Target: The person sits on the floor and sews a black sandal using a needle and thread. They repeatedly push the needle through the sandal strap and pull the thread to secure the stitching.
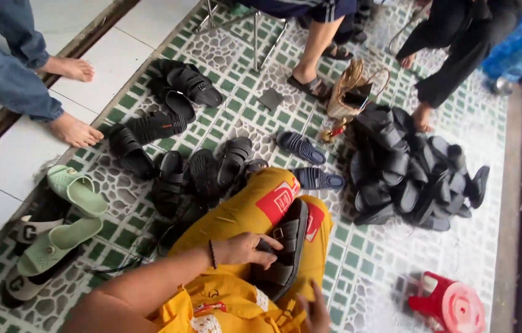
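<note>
A black strapped sandal (285,250) lies on my lap, across my yellow trousers (255,209). My left hand (245,248) rests on it with the fingers curled over its straps near the heel end. My right hand (315,308) is at the lower edge of the view, just beside the sandal's near end, fingers slightly apart and holding nothing that I can see.
A heap of black sandals (415,172) lies to the right. More black sandals (181,166) are scattered on the tiled floor ahead, with two blue ones (303,148) and pale green slippers (67,209) at left. A red stool (449,303) is tipped over. Other people's bare feet and legs stand around.
</note>
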